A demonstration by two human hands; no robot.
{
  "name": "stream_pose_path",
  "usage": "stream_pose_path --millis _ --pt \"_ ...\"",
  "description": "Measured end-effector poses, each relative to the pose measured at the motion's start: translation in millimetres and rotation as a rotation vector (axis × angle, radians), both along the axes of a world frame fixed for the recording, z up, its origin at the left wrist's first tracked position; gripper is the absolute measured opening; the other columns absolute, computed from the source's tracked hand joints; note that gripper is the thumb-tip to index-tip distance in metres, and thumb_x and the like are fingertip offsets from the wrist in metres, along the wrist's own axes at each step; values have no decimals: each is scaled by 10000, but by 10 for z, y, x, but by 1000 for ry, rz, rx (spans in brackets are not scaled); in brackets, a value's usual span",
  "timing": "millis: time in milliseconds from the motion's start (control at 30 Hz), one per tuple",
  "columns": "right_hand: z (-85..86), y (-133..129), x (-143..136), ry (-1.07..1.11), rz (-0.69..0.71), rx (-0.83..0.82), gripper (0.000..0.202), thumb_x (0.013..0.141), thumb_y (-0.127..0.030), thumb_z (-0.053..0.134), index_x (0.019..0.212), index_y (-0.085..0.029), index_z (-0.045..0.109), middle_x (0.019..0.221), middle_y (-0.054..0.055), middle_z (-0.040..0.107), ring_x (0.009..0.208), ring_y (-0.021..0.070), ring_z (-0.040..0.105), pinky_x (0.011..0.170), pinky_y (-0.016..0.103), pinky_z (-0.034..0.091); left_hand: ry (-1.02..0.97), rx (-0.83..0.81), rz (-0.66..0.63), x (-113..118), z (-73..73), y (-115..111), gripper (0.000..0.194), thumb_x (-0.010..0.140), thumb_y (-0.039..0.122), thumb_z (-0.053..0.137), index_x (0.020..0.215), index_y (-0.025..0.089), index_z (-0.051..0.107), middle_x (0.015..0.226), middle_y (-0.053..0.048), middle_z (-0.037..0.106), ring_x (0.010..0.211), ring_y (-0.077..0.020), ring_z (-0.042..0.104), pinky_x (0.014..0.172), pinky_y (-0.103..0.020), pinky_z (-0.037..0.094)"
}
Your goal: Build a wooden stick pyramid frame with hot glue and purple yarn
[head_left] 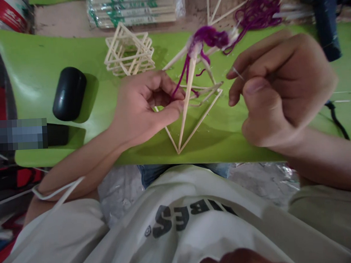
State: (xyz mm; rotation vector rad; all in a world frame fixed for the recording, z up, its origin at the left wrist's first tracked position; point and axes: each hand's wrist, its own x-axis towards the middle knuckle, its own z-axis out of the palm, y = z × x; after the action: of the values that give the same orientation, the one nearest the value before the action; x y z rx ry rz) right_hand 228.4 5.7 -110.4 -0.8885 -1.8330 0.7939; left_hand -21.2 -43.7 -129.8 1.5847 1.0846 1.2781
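A pyramid-shaped frame of wooden sticks (182,121) stands near the table's front edge. Purple yarn (208,36) is bundled at its top, where whitish stuff coats the joint, and loose ends hang down. My left hand (152,105) is at the frame's left side, thumb and fingers pinched on one hanging yarn end. Whether it also grips a stick inside the frame is hidden. To the right, apart from the frame, my right hand (279,87) is closed, with a thin whitish strand (237,73) showing between thumb and fingers.
On the green table (106,151) lie a black computer mouse (69,94) and a smaller stick structure (129,51). Behind are packed chopsticks (133,8), a purple yarn heap (260,9) and a dark blue tool (326,21), perhaps a glue gun. A black cord (338,121) lies right.
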Motion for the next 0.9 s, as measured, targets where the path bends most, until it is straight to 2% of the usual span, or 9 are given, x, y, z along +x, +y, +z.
stream_pose_path --millis 133,267,333,433,500,600,767,900 --pt "-79 -25 -1 2 2 -21 403 927 -587 871 900 -294 594 720 15 657 753 258 762 686 440 664 -12 -13 10 -3 -37 5 284 834 234 1028 982 190 790 1007 -59 861 874 -185 841 702 -265 679" --pt "-150 40 16 226 8 44 333 1033 -568 737 905 -292 600 622 -5 597 691 259 773 613 418 658 -34 -5 -2 -2 -20 -5 255 845 219 1012 992 207 804 1021 -56 855 900 -183 838 736 -272 697" --pt "-132 48 -4 345 26 44 299 1013 -517 758 883 -280 632 585 1 577 695 275 789 510 375 615 -15 2 -14 5 21 -10 212 865 192 988 1004 201 828 1022 -61 851 912 -183 840 770 -280 713" --pt "-62 -7 -46 417 85 -29 268 933 -426 862 858 -236 688 714 51 701 743 290 826 435 345 587 3 31 -27 16 85 -10 188 857 136 965 1005 173 856 980 -63 846 865 -171 835 771 -267 726" --pt "-29 -64 -68 443 118 -60 232 944 -375 866 875 -217 711 813 57 756 713 261 823 458 342 618 0 32 -37 14 101 -5 202 840 115 966 1007 160 862 968 -63 846 843 -160 827 777 -254 730" --pt "-25 -126 -86 476 134 -88 157 983 -327 838 915 -232 733 831 30 769 694 229 802 493 343 643 -31 31 -78 -2 83 4 236 831 131 985 1025 158 854 986 -77 845 837 -157 815 787 -255 730" --pt "-47 -142 -94 455 145 -75 129 986 -384 837 939 -294 756 868 29 787 736 238 787 496 373 651 -133 -34 -68 17 113 -5 168 915 261 955 1043 200 866 995 -87 841 829 -183 809 726 -295 698" --pt "-101 -125 -95 403 133 -60 171 986 -454 812 955 -314 718 932 27 776 824 247 797 574 383 707 -149 -147 27 53 206 -18 56 963 266 915 986 235 875 902 -32 828 752 -145 788 675 -238 657"
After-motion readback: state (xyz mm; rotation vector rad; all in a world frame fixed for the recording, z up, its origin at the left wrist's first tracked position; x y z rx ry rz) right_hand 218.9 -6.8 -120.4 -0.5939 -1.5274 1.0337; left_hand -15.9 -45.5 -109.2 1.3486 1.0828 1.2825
